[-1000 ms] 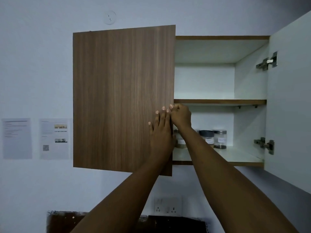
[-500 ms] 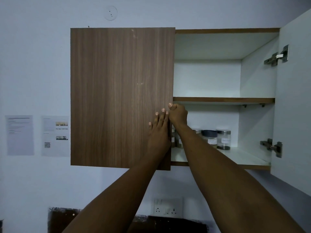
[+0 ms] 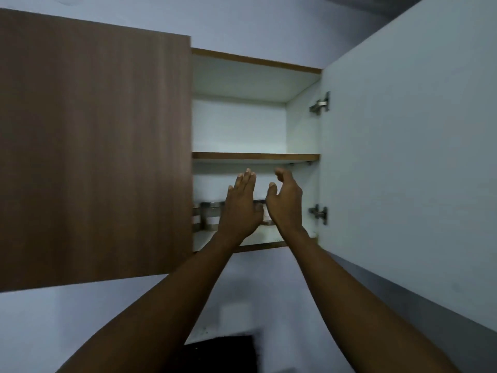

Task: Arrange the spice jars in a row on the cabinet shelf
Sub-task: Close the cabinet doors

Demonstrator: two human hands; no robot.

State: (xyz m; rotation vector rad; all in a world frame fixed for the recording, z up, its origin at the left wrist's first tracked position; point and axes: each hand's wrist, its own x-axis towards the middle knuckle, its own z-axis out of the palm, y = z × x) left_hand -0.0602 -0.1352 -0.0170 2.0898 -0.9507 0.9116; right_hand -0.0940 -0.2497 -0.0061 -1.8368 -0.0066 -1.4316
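The wall cabinet stands half open, and its lower shelf [image 3: 269, 236] holds clear spice jars with metal lids. One jar [image 3: 211, 215] shows at the left, next to the closed door. Another jar [image 3: 266, 216] peeks out between my hands, and the others are hidden behind them. My left hand [image 3: 240, 208] is raised flat in front of the lower shelf, fingers up and apart, holding nothing. My right hand [image 3: 285, 201] is beside it with its fingers loosely curled and apart, also holding nothing.
The brown left door [image 3: 94, 146] is closed and covers the cabinet's left half. The white right door [image 3: 403, 162] swings wide open toward me, with two metal hinges [image 3: 318, 214]. The upper shelf [image 3: 255, 156] is bare. A dark counter [image 3: 223, 351] lies below.
Both hands left the edge of the left door and moved right, in front of the lower shelf. The camera has come closer and tilted up, so the cabinet looks larger.
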